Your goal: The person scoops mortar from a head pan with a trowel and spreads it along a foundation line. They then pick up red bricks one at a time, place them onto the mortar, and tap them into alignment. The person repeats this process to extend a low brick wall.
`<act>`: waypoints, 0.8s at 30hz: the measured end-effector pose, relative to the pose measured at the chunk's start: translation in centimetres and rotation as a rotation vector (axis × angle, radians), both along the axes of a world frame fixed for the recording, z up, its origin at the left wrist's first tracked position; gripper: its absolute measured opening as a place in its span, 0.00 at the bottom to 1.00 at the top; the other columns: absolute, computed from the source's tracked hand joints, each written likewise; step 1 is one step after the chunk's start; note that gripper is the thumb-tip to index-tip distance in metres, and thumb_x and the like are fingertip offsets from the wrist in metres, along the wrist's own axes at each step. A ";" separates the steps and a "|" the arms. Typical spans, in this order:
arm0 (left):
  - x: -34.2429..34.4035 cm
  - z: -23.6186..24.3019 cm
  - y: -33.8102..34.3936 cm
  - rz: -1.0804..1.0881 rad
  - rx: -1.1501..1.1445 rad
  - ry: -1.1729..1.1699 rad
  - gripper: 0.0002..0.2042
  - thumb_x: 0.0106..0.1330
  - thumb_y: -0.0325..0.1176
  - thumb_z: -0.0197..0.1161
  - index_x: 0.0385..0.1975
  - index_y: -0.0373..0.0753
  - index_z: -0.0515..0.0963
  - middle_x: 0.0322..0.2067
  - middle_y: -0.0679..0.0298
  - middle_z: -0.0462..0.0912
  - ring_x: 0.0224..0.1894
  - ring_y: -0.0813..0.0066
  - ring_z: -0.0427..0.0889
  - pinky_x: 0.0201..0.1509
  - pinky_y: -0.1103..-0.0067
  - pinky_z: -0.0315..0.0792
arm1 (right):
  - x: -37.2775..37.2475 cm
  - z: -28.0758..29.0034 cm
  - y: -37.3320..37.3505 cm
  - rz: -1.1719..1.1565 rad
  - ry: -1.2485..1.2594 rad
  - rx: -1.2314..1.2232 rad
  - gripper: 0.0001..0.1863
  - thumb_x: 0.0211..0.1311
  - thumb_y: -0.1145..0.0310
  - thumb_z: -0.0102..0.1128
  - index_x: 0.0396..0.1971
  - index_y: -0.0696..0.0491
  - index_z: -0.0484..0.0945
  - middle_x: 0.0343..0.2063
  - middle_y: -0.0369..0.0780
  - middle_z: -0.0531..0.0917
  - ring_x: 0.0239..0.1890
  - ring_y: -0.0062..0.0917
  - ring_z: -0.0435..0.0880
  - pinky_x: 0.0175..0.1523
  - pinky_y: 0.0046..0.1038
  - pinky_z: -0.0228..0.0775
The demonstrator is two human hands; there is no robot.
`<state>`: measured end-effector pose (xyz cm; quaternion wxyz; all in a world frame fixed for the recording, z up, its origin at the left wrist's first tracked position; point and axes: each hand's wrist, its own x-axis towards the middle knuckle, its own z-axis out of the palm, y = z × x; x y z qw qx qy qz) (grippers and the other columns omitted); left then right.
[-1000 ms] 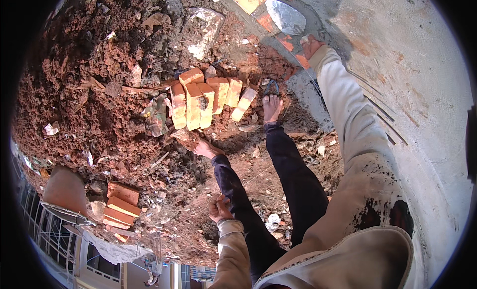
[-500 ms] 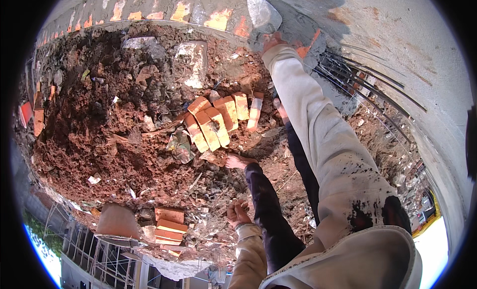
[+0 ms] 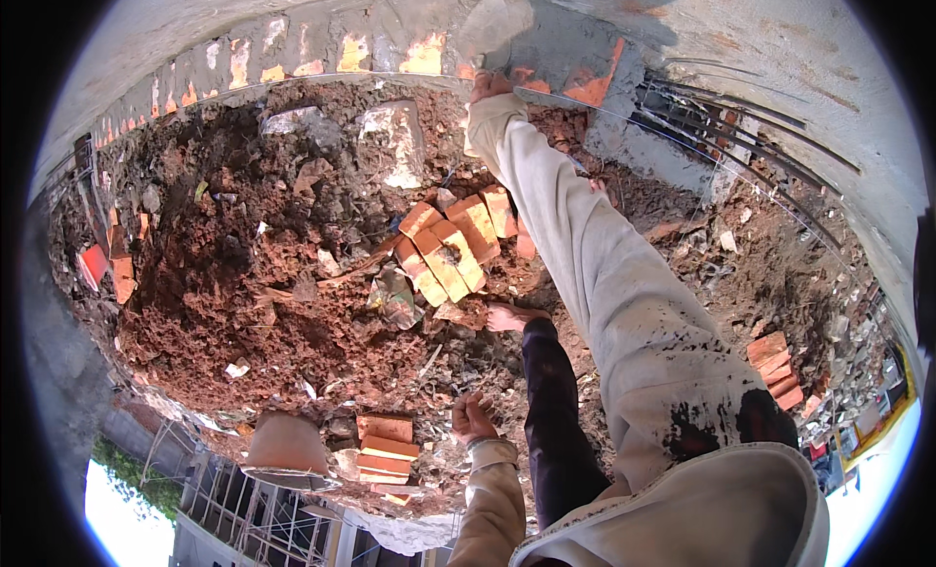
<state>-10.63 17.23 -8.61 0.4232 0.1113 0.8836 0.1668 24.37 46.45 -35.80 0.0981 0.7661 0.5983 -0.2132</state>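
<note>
My right hand (image 3: 490,86), arm stretched far forward, is closed round the handle of a trowel. The trowel's wide, pale grey blade (image 3: 495,25) lies against the grey mortar on a brick course (image 3: 423,55). Orange brick faces show through the mortar on both sides of it. A taut string (image 3: 361,74) runs along the near edge of the course, close to my right hand. My left hand (image 3: 473,418) hangs low near my body, its fingers curled in and nothing visible in them. It is nearest my bare foot (image 3: 515,317), which stands on the rubble.
Loose orange bricks (image 3: 448,262) lie in a group before my foot. Another brick pile (image 3: 387,448) sits beside a clay-coloured bucket (image 3: 287,445), and more bricks (image 3: 775,369) lie at right. Dark steel bars (image 3: 751,109) jut out at the right. Red soil (image 3: 214,304) spreads left.
My right hand and the trowel have shifted left along the brick course. The view has turned somewhat, bringing bricks at the right into sight. My left hand stays low with curled fingers.
</note>
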 end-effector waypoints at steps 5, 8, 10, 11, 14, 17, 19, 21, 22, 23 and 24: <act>1.2 -0.5 -0.2 -0.037 0.012 -0.001 0.09 0.61 0.34 0.56 0.37 0.37 0.73 0.30 0.61 0.80 0.24 0.74 0.79 0.23 0.82 0.73 | -0.2 2.7 3.5 0.582 -0.194 -0.314 0.12 0.60 0.66 0.41 0.39 0.53 0.72 0.39 0.51 0.77 0.42 0.37 0.77 0.42 0.36 0.68; 2.0 -0.3 -0.1 -0.041 0.009 0.016 0.09 0.62 0.34 0.56 0.38 0.37 0.74 0.30 0.62 0.80 0.23 0.75 0.78 0.24 0.83 0.72 | 1.9 3.5 0.9 0.595 -0.183 -0.379 0.11 0.61 0.66 0.41 0.38 0.52 0.72 0.38 0.51 0.77 0.40 0.37 0.77 0.41 0.35 0.69; 2.7 -0.1 0.2 -0.076 -0.010 0.013 0.10 0.62 0.35 0.56 0.38 0.37 0.74 0.31 0.63 0.81 0.24 0.76 0.78 0.24 0.83 0.71 | 4.2 2.8 -3.3 0.274 -0.096 -0.298 0.11 0.60 0.66 0.42 0.38 0.53 0.72 0.37 0.51 0.77 0.40 0.39 0.77 0.40 0.36 0.69; 3.0 -0.3 0.2 -0.073 -0.016 0.006 0.10 0.62 0.35 0.56 0.38 0.37 0.73 0.31 0.63 0.81 0.24 0.76 0.78 0.24 0.83 0.71 | 5.2 2.5 -5.6 0.091 -0.037 -0.253 0.11 0.60 0.66 0.42 0.38 0.53 0.72 0.37 0.51 0.77 0.39 0.40 0.77 0.40 0.36 0.69; 3.3 -0.1 0.3 -0.033 0.010 -0.002 0.10 0.61 0.34 0.56 0.38 0.36 0.73 0.30 0.62 0.81 0.23 0.76 0.78 0.23 0.84 0.71 | 6.2 2.3 -12.0 -0.344 0.131 -0.117 0.11 0.60 0.66 0.43 0.38 0.54 0.72 0.36 0.51 0.76 0.38 0.42 0.77 0.38 0.37 0.70; 3.6 -0.5 -0.2 0.001 0.071 -0.034 0.09 0.60 0.32 0.57 0.37 0.35 0.74 0.29 0.60 0.81 0.22 0.76 0.79 0.21 0.84 0.71 | 6.7 1.7 -15.6 -0.455 0.212 0.035 0.11 0.60 0.66 0.44 0.38 0.55 0.72 0.35 0.50 0.76 0.37 0.44 0.77 0.37 0.38 0.70; 3.3 -0.4 -0.7 -0.010 0.063 -0.039 0.09 0.60 0.32 0.57 0.36 0.35 0.74 0.29 0.61 0.81 0.22 0.75 0.79 0.21 0.84 0.72 | 7.6 1.0 -16.5 -0.408 0.219 0.191 0.11 0.60 0.67 0.44 0.37 0.56 0.72 0.33 0.51 0.75 0.34 0.45 0.76 0.36 0.38 0.70; 3.6 -0.2 -0.6 -0.002 0.045 -0.024 0.08 0.61 0.32 0.56 0.36 0.35 0.75 0.29 0.61 0.81 0.22 0.75 0.79 0.22 0.85 0.72 | 8.6 0.8 -16.4 -0.400 0.220 0.374 0.11 0.60 0.67 0.44 0.35 0.59 0.71 0.30 0.51 0.75 0.31 0.45 0.76 0.35 0.39 0.69; 3.6 -0.4 -0.7 -0.010 0.041 -0.028 0.08 0.61 0.32 0.56 0.36 0.36 0.75 0.29 0.61 0.81 0.22 0.76 0.79 0.22 0.85 0.72 | 9.7 0.6 -16.4 -0.424 0.206 0.470 0.12 0.60 0.66 0.44 0.34 0.60 0.71 0.29 0.51 0.75 0.30 0.44 0.76 0.35 0.39 0.69; 3.4 -0.5 -0.9 -0.018 0.037 -0.034 0.08 0.61 0.32 0.56 0.36 0.36 0.75 0.29 0.61 0.81 0.22 0.76 0.79 0.22 0.85 0.72 | 10.5 0.2 -16.2 -0.279 0.117 0.482 0.12 0.61 0.67 0.43 0.36 0.60 0.70 0.35 0.53 0.75 0.31 0.45 0.77 0.35 0.40 0.69; 3.2 -0.6 -1.1 -0.025 0.038 -0.030 0.08 0.61 0.32 0.56 0.37 0.36 0.75 0.29 0.61 0.81 0.22 0.76 0.79 0.22 0.85 0.72 | 10.3 0.8 -16.4 -0.360 0.220 0.300 0.15 0.59 0.63 0.45 0.39 0.60 0.69 0.36 0.56 0.74 0.33 0.46 0.77 0.37 0.41 0.69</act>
